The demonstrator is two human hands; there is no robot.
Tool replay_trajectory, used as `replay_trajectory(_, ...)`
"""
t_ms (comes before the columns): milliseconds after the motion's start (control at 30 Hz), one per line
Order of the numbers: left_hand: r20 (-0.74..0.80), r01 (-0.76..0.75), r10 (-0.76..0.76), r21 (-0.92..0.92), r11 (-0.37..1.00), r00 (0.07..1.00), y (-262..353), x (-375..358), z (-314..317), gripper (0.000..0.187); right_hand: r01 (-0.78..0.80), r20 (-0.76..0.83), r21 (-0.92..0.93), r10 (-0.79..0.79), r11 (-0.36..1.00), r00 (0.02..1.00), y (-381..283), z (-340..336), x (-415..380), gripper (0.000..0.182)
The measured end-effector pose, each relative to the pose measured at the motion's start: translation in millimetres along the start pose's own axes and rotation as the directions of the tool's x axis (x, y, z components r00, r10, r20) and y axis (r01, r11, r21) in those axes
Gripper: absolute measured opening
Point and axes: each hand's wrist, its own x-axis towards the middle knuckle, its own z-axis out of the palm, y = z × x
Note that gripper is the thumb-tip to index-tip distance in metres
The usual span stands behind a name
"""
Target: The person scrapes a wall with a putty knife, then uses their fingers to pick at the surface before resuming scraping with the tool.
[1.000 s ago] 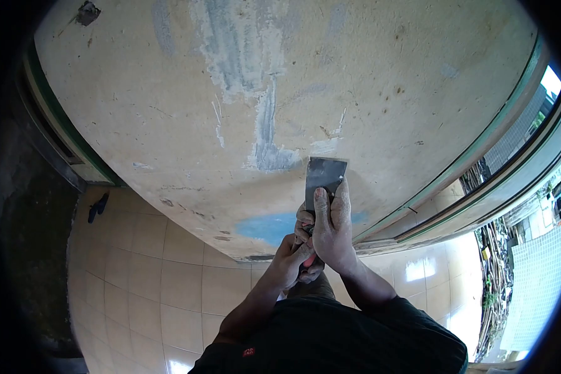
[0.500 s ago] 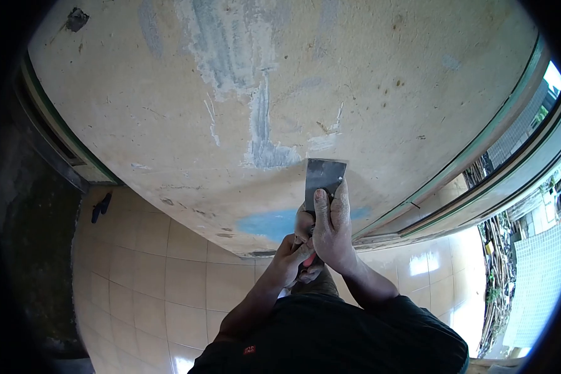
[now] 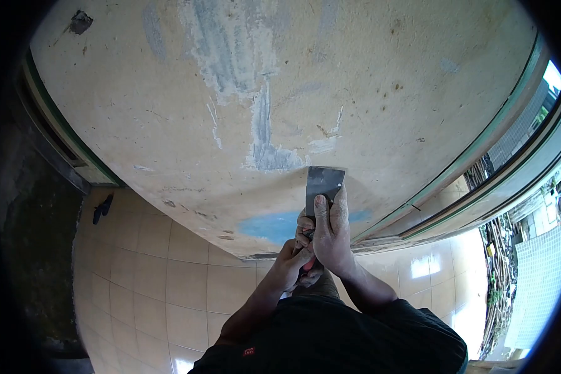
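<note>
A metal scraper (image 3: 323, 182) with a wide grey blade and a red handle is pressed flat against the cream-painted wall (image 3: 380, 81). My right hand (image 3: 331, 234) grips it high up, with a finger laid along the blade. My left hand (image 3: 291, 260) wraps the red handle just below. The blade's edge sits under a patch of bare grey plaster (image 3: 269, 149) where paint is gone. A blue paint patch (image 3: 265, 225) lies left of my hands.
A green-edged window frame (image 3: 480, 156) runs along the wall's right side, with rooftops outside. Shiny beige floor tiles (image 3: 156, 274) lie below. A dark door frame (image 3: 56, 137) stands at the left. A dark object (image 3: 101, 207) rests on the floor there.
The scraper blade and both hands have slid slightly down the wall, away from the bare grey patch. The grip is unchanged.
</note>
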Motion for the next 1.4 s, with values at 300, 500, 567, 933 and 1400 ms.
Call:
replay_trajectory(300, -0.029, 0.018, -0.017, 0.046, 0.999, 0.999, 1, -5, 0, 0.03, 0.013, -0.019, 0.041, -0.012, 0.999, 1.0, 2, 3, 0, 0.038)
replay_trajectory(500, 0.025, -0.015, 0.015, 0.02, 1.0, 1.0, 6, -1, -3, 0.031, 0.036, 0.022, 0.05, -0.037, 0.998, 0.999, -2, 6, 6, 0.048)
replay_trajectory(567, 0.05, -0.056, 0.054, 0.03, 0.998, 0.997, 5, 0, -3, 0.031, 0.006, 0.058, 0.095, -0.011, 0.995, 0.998, -2, 4, 7, 0.05)
replay_trajectory(933, -0.025, -0.024, 0.026, 0.071, 0.997, 0.999, 2, -6, 1, 0.031, 0.006, 0.02, 0.08, -0.008, 0.997, 1.0, 3, 3, 2, 0.025)
replay_trajectory(1400, -0.015, -0.021, 0.022, 0.064, 0.998, 1.0, 9, -8, -6, 0.026, 0.043, 0.017, 0.12, -0.045, 0.992, 0.999, 2, 10, 7, 0.028)
